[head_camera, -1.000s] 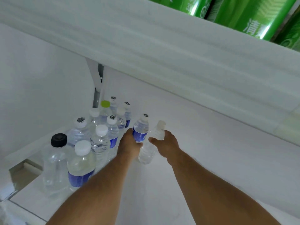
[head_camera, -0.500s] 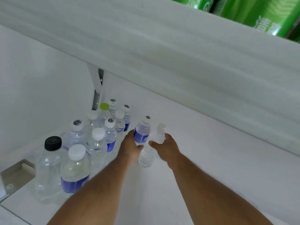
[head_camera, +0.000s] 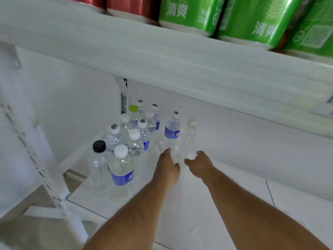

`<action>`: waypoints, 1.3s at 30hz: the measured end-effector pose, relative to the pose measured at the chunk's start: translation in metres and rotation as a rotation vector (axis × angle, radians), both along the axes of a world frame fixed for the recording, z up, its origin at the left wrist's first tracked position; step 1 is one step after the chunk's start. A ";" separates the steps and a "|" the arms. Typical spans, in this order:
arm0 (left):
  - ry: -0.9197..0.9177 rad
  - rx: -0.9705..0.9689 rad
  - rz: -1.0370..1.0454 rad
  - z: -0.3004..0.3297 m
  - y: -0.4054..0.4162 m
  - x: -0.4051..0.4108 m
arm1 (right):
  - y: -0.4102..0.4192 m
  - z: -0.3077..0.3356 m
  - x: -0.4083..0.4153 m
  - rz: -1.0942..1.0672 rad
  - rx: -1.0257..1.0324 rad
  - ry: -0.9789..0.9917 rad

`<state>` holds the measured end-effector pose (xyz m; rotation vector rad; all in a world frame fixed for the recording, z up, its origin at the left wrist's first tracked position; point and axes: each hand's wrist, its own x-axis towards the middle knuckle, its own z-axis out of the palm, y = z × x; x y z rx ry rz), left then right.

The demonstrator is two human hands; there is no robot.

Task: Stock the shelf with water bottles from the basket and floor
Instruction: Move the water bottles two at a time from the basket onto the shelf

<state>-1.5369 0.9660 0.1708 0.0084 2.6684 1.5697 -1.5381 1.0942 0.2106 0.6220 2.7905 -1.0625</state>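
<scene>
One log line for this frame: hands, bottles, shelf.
left hand: open, at blue-label bottle base | right hand: open, beside clear bottle | both bottles upright on shelf

We see a white upper shelf board (head_camera: 162,56) above the hands, green cans (head_camera: 191,13) on it, and a perforated white upright (head_camera: 27,141) at left.

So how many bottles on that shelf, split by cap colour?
white cap: 10
black cap: 1
green cap: 1
Total: 12 visible
</scene>
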 end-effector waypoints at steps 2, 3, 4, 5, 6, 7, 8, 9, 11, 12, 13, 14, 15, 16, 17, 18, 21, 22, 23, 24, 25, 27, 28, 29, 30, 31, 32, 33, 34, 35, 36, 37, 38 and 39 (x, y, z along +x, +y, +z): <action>-0.001 -0.084 -0.095 0.006 -0.005 0.024 | -0.008 -0.001 0.024 0.040 0.079 -0.030; -0.001 -0.129 -0.140 0.009 -0.009 0.036 | -0.013 -0.001 0.037 0.061 0.129 -0.039; 0.000 -0.174 -0.181 0.013 -0.015 0.047 | -0.018 0.000 0.050 0.079 0.175 -0.046; 0.004 -0.217 -0.217 0.017 -0.022 0.059 | -0.023 0.001 0.064 0.099 0.217 -0.046; 0.011 -0.255 -0.248 0.021 -0.031 0.070 | -0.029 0.002 0.078 0.118 0.254 -0.043; 0.014 -0.283 -0.275 0.024 -0.041 0.081 | -0.035 0.002 0.092 0.134 0.284 -0.039; 0.014 -0.302 -0.298 0.027 -0.052 0.091 | -0.042 0.002 0.105 0.146 0.307 -0.038; 0.013 -0.317 -0.323 0.030 -0.063 0.101 | -0.049 0.002 0.118 0.158 0.323 -0.048; 0.012 -0.357 -0.381 0.036 -0.084 0.120 | -0.065 0.003 0.142 0.158 0.334 -0.084; 0.015 -0.386 -0.415 0.038 -0.094 0.129 | -0.073 0.003 0.152 0.148 0.334 -0.090; 0.022 -0.418 -0.448 0.040 -0.103 0.137 | -0.080 0.005 0.161 0.144 0.335 -0.087; 0.029 -0.447 -0.475 0.042 -0.112 0.145 | -0.087 0.006 0.170 0.148 0.338 -0.081; 0.033 -0.470 -0.492 0.043 -0.119 0.152 | -0.095 0.008 0.178 0.156 0.341 -0.075; 0.034 -0.488 -0.501 0.045 -0.126 0.159 | -0.101 0.009 0.186 0.166 0.345 -0.070; 0.034 -0.505 -0.505 0.046 -0.131 0.166 | -0.107 0.010 0.193 0.178 0.352 -0.066; 0.034 -0.520 -0.505 0.046 -0.136 0.172 | -0.112 0.011 0.199 0.191 0.360 -0.058; 0.033 -0.573 -0.499 0.048 -0.146 0.190 | -0.123 0.015 0.216 0.227 0.392 -0.041; 0.035 -0.598 -0.495 0.048 -0.149 0.195 | -0.125 0.015 0.222 0.242 0.404 -0.038; 0.036 -0.624 -0.488 0.049 -0.151 0.200 | -0.127 0.016 0.228 0.255 0.413 -0.033; 0.037 -0.646 -0.479 0.050 -0.152 0.205 | -0.128 0.016 0.234 0.263 0.417 -0.026; 0.037 -0.664 -0.469 0.051 -0.153 0.210 | -0.128 0.017 0.241 0.270 0.418 -0.019; 0.029 -0.692 -0.452 0.053 -0.152 0.221 | -0.125 0.017 0.255 0.285 0.412 -0.002; 0.022 -0.711 -0.447 0.053 -0.151 0.227 | -0.123 0.016 0.263 0.293 0.407 0.004; 0.015 -0.734 -0.445 0.053 -0.149 0.234 | -0.120 0.014 0.271 0.300 0.404 0.008; 0.012 -0.758 -0.446 0.052 -0.147 0.241 | -0.117 0.011 0.279 0.308 0.402 0.008; 0.009 -0.778 -0.450 0.050 -0.146 0.248 | -0.114 0.007 0.287 0.316 0.396 0.005; 0.004 -0.791 -0.455 0.046 -0.145 0.256 | -0.111 0.002 0.295 0.324 0.389 0.005; -0.008 -0.798 -0.464 0.042 -0.144 0.264 | -0.108 -0.004 0.302 0.333 0.382 0.008; -0.028 -0.799 -0.474 0.036 -0.143 0.272 | -0.106 -0.010 0.309 0.342 0.376 0.012; -0.055 -0.801 -0.485 0.029 -0.144 0.281 | -0.105 -0.017 0.316 0.351 0.369 0.012; -0.082 -0.808 -0.494 0.022 -0.145 0.292 | -0.106 -0.023 0.323 0.359 0.360 0.003; -0.109 -0.825 -0.502 0.014 -0.146 0.302 | -0.107 -0.030 0.331 0.364 0.349 -0.011; -0.134 -0.847 -0.513 0.006 -0.149 0.312 | -0.109 -0.037 0.339 0.364 0.342 -0.028; -0.158 -0.868 -0.523 -0.002 -0.152 0.322 | -0.111 -0.043 0.348 0.364 0.344 -0.039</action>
